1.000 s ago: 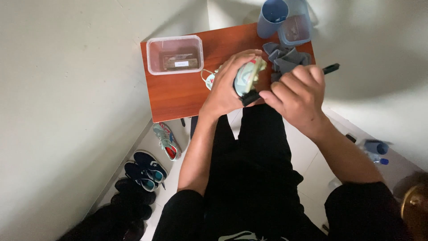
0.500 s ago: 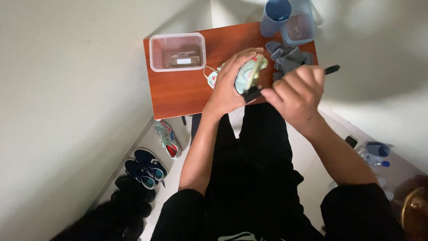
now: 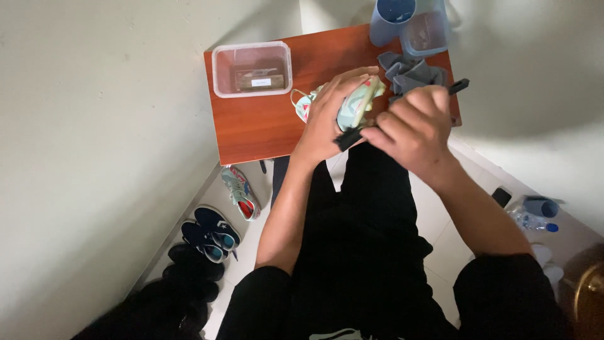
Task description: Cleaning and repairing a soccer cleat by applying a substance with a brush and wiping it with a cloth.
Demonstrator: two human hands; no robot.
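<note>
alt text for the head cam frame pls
Seen from above, a person's left hand holds a small mint-green patterned shoe while the right hand works a black brush against it, over a reddish-brown wooden table bearing a clear plastic lidded box.

The left hand (image 3: 330,113) grips a small pale green shoe (image 3: 357,102) over the wooden table (image 3: 264,129), while the right hand (image 3: 412,129) presses a black brush (image 3: 352,135) against its sole. A clear plastic box (image 3: 251,68) sits at ten o'clock from the hands, a grey cloth (image 3: 409,72) at one o'clock, and shoes (image 3: 217,233) line the floor at seven.
</note>
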